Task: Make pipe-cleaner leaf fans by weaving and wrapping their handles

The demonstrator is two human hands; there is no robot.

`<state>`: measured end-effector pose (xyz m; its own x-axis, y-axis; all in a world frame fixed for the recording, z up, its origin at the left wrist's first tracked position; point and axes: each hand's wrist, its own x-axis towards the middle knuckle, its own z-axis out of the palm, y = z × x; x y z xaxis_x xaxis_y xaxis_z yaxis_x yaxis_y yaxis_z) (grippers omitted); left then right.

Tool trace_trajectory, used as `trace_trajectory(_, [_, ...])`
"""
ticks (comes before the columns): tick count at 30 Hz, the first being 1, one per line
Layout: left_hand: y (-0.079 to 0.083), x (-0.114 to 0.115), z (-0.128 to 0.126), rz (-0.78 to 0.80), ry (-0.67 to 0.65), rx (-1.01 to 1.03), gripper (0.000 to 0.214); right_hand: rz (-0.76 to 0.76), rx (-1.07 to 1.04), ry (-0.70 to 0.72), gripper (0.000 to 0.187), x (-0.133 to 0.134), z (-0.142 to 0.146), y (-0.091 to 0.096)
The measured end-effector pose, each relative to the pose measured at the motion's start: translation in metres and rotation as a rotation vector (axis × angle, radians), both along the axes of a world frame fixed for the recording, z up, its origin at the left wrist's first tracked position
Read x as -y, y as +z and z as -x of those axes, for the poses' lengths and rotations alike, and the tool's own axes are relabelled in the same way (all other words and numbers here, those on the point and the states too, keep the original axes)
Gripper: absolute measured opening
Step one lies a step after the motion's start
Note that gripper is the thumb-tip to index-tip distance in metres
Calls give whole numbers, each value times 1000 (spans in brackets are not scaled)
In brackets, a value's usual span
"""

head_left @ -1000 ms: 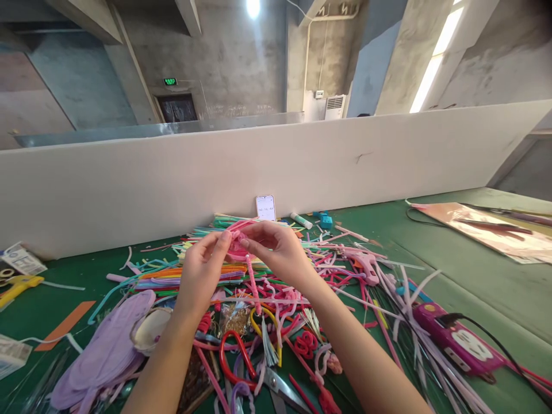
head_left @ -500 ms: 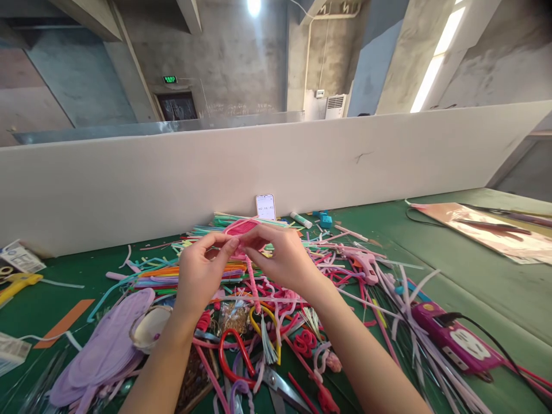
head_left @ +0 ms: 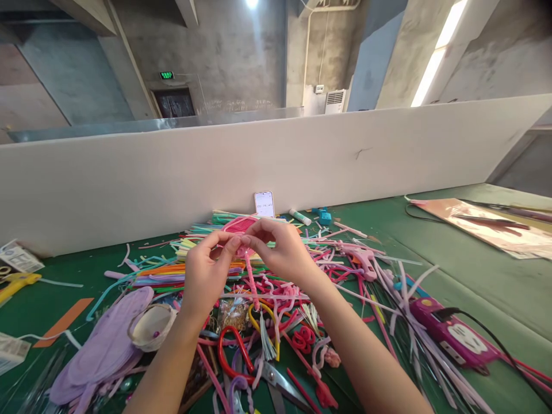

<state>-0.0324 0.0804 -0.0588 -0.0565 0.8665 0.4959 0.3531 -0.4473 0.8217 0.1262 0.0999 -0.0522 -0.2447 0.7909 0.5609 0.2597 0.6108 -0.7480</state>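
Note:
My left hand (head_left: 207, 264) and my right hand (head_left: 280, 253) meet above the middle of the pile, thumbs and forefingers pinched on a pink pipe cleaner piece (head_left: 250, 276). Its twisted stem hangs down between them; the pinched upper part is mostly covered by my fingers. Just behind the fingertips shows a pink oval of coiled pipe cleaner (head_left: 239, 224). A pale tassel (head_left: 267, 339) sits at the lower end of the stem; whether they are joined I cannot tell. Nearer me are scissors (head_left: 235, 351) with red handles.
Loose pipe cleaners (head_left: 159, 279) in many colours cover the green table. On the left are lilac flat shapes (head_left: 103, 345) and a small round basket (head_left: 150, 328). A pink glue gun (head_left: 364, 261) and a purple power strip (head_left: 452, 333) lie right. A phone (head_left: 264, 204) leans on the white partition (head_left: 172, 184).
My fingertips have drawn closer together at the top of the pink piece. Both hands stay in nearly the same place, and the view has shifted slightly.

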Motion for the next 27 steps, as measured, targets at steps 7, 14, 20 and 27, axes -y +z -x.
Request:
trace_trajectory(7, [0,-2,-6,68,-117,281,25,108,-144,115,18,-3,-2,0])
trace_trajectory(14, [2,-8,-3,198,-84,525,29,221,-292,183,37,-13,4,-11])
trace_trajectory(20, [3,-10,3,199,-98,471,32,224,-188,139,30,-8,7,-8])
trace_trajectory(27, [10,-4,12,178,-124,109,28,235,-80,74,23,-4,4,-4])
